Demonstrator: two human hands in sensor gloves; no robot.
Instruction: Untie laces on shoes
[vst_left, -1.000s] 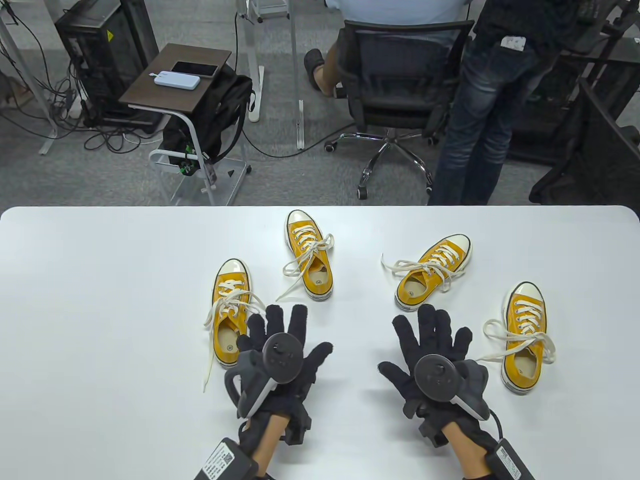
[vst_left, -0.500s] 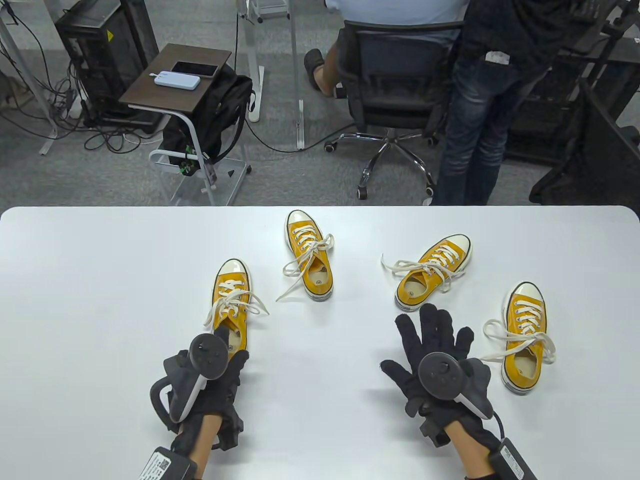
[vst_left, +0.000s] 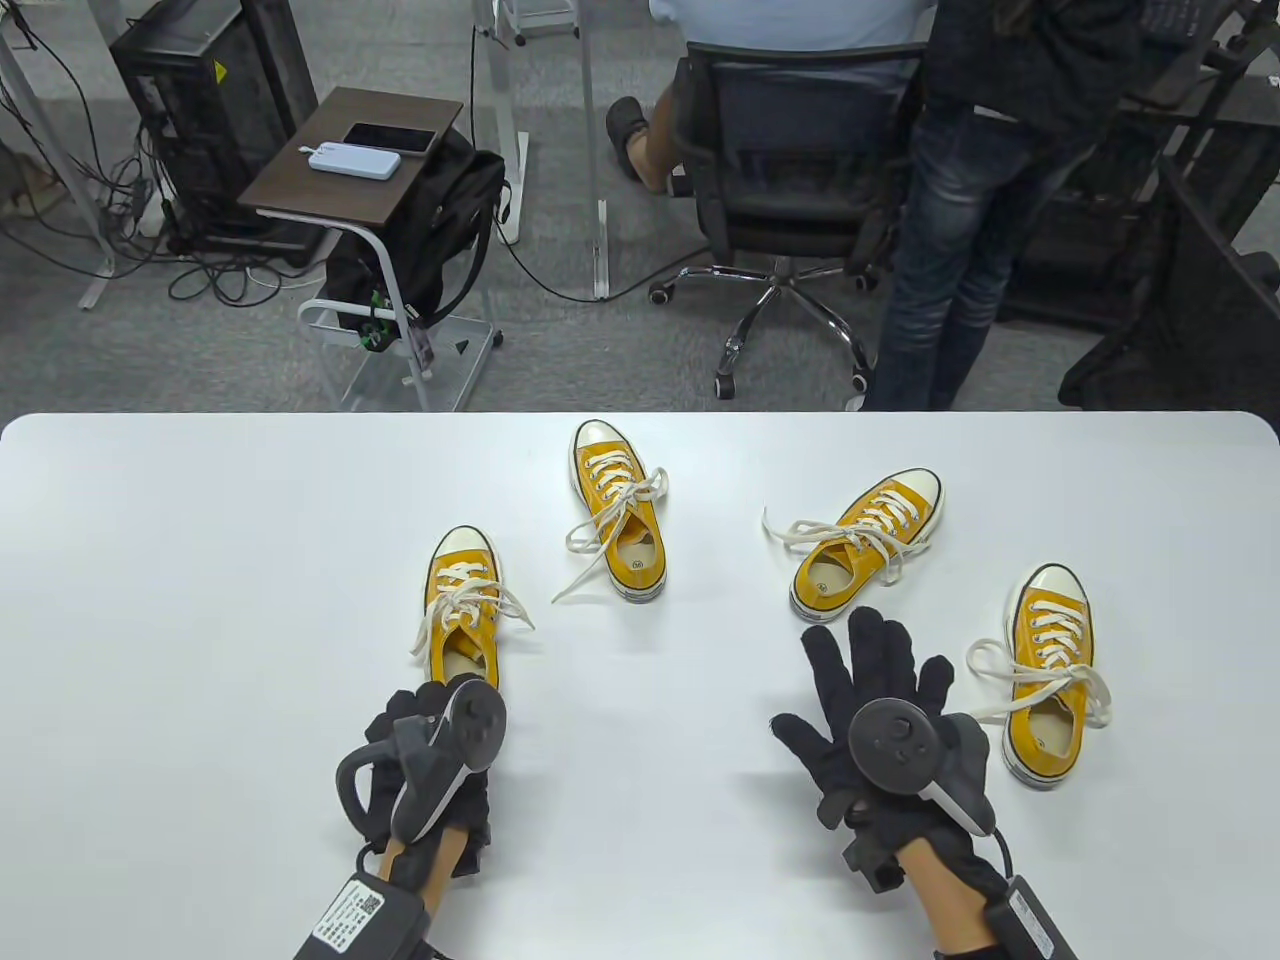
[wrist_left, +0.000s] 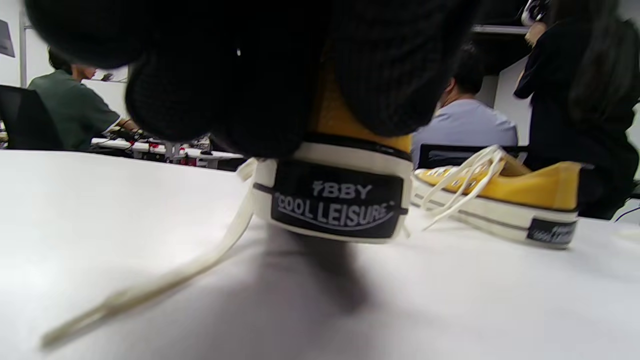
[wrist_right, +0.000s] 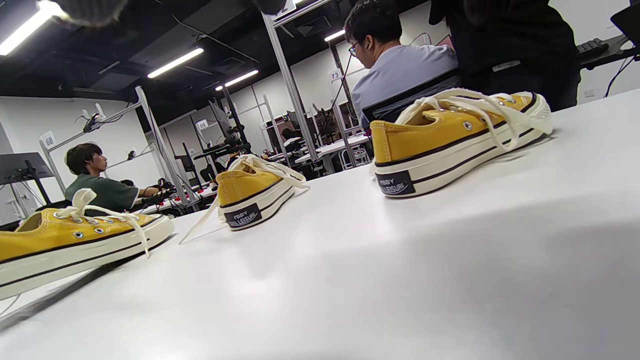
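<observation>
Several yellow canvas shoes with cream laces lie on the white table (vst_left: 200, 560). My left hand (vst_left: 432, 722) grips the heel of the near-left shoe (vst_left: 462, 605). In the left wrist view my fingers (wrist_left: 240, 75) curl over that heel (wrist_left: 335, 200), and a loose lace end (wrist_left: 150, 290) trails on the table. My right hand (vst_left: 872, 672) rests flat and open on the table, between the right-middle shoe (vst_left: 868, 548) and the far-right shoe (vst_left: 1050, 672), touching neither. A fourth shoe (vst_left: 620, 512) lies at the back middle.
Beyond the table's far edge are an office chair (vst_left: 790, 180) with a seated person, a standing person (vst_left: 960, 220), and a small side table (vst_left: 350, 160). The right wrist view shows three of the shoes in a row (wrist_right: 450, 140).
My left hand has moved left and back from flat on the table and has taken hold of the near-left shoe's heel. That shoe has slid slightly toward me. My right hand has barely moved.
</observation>
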